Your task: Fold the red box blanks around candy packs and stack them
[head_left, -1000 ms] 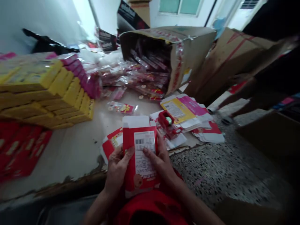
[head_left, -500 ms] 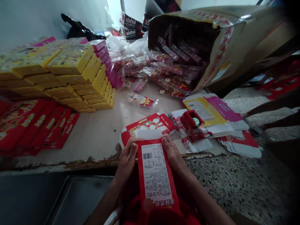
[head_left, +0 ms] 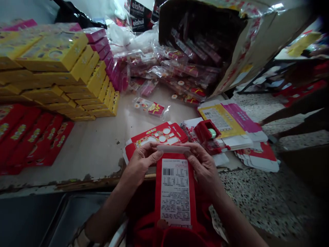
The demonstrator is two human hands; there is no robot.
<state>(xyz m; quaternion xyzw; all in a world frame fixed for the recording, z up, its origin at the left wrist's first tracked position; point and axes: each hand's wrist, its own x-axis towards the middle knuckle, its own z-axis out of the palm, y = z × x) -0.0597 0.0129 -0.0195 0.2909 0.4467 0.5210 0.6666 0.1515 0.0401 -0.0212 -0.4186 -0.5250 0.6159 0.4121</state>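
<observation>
A red cardboard box (head_left: 175, 192) with a white printed back panel rests upright against my lap, its open end toward the table. My left hand (head_left: 144, 159) grips the top left corner, thumb on the front and fingers behind. On the other corner, my right hand (head_left: 202, 163) pinches the edge in the same way. Between the hands the white end flap (head_left: 173, 149) stands folded partly over. Just beyond lies a stack of flat red cartons (head_left: 159, 134) with round cut-outs. A red tape dispenser (head_left: 207, 133) with a pale green roll sits to their right.
Yellow boxes (head_left: 53, 58) are piled at the left, with red boxes (head_left: 33, 137) in front. A large cardboard carton (head_left: 253, 44) lies on its side, spilling plastic-wrapped packs (head_left: 180, 68). Flat yellow and pink cartons (head_left: 221, 118) lie at right. The table's front edge (head_left: 84, 181) is chipped.
Both hands have moved inward over the top of the red box, and its white flap is now bent. The view has shifted slightly, showing more on the right.
</observation>
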